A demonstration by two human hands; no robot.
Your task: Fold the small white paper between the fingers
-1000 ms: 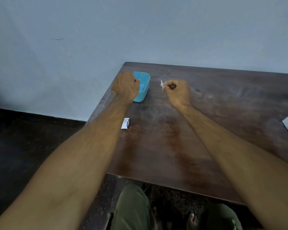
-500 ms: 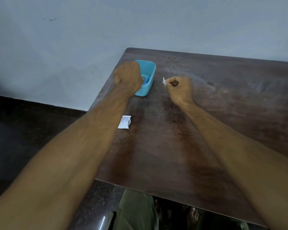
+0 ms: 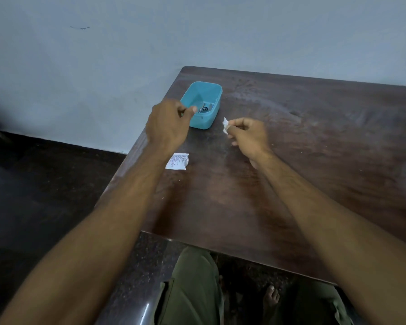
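My left hand (image 3: pixel 168 125) hovers at the near left corner of a small blue plastic box (image 3: pixel 211 90), its fingers curled and thumb pressed to forefinger. Whether anything tiny sits in that pinch is not visible. Inside the box lie a few small dark metal pieces (image 3: pixel 203 109). To the right of the box, my right hand (image 3: pixel 247 134) pinches a small crumpled white scrap of paper (image 3: pixel 225 125) between thumb and fingertips, just above the table.
A dark brown wooden table (image 3: pixel 302 172) stands against a pale blue wall. A small white printed paper slip (image 3: pixel 177 161) lies by the table's left edge, beside my left forearm. Dark floor lies to the left; my green-trousered knees (image 3: pixel 195 289) are under the near edge.
My left hand has drawn back out of the blue box toward me, uncovering its inside. My right hand keeps pinching the white scrap. The view has tilted down.
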